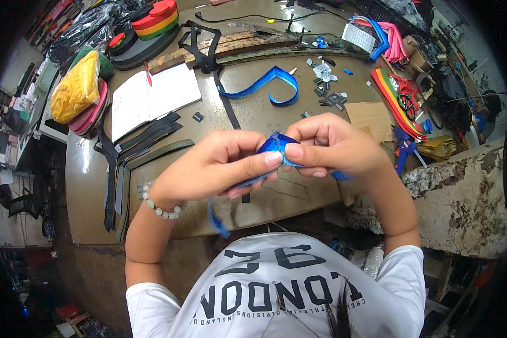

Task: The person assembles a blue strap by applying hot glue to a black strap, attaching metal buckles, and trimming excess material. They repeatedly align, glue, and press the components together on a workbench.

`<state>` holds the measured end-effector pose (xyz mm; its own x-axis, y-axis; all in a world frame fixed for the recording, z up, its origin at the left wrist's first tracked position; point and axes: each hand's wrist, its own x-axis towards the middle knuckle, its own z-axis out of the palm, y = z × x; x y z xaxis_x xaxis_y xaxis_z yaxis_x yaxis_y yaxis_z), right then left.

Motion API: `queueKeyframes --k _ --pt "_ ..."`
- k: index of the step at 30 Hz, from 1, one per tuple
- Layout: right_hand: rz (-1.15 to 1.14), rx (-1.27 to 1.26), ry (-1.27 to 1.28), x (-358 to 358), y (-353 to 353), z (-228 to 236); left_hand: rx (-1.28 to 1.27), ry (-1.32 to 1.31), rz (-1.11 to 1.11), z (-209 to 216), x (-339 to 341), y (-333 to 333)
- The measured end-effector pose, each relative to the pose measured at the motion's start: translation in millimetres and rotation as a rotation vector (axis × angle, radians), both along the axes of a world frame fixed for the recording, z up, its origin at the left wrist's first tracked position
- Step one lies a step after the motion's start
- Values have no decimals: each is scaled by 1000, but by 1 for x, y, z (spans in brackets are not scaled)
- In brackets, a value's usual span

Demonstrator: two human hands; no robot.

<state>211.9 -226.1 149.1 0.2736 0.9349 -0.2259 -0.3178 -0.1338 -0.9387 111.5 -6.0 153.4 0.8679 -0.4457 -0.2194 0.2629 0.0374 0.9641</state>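
Both my hands meet above the near edge of a worn brown worktable [90, 169] and pinch one folded blue webbing strap [275, 144]. My left hand [219, 166], with a bead bracelet on its wrist, grips the strap from the left, thumb on top. My right hand [329, 146] grips it from the right. The strap's loose end hangs down below my left hand. A second blue strap loop [270, 81] lies further back on the table.
An open white notebook [152, 98] lies at the left, black straps [146, 138] beside it. Small black buckles [327, 93] are scattered at the back right. Stacked coloured foam soles [155, 19], a yellow bag [76, 87] and a cardboard piece [372, 118] ring the table.
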Motion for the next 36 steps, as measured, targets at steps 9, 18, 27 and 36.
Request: queueKeyframes --k 9,18,27,36 --pt "-84 456 469 -39 14 -39 -699 69 -35 -35 -18 -15" --pt "37 403 579 -71 6 -43 -1073 261 -198 -70 -41 -32" --pt "250 -28 -222 -53 -21 -50 407 -253 -250 -51 -52 -11" --pt "406 318 160 -82 -25 -46 -234 -187 -400 -58 -64 -23"
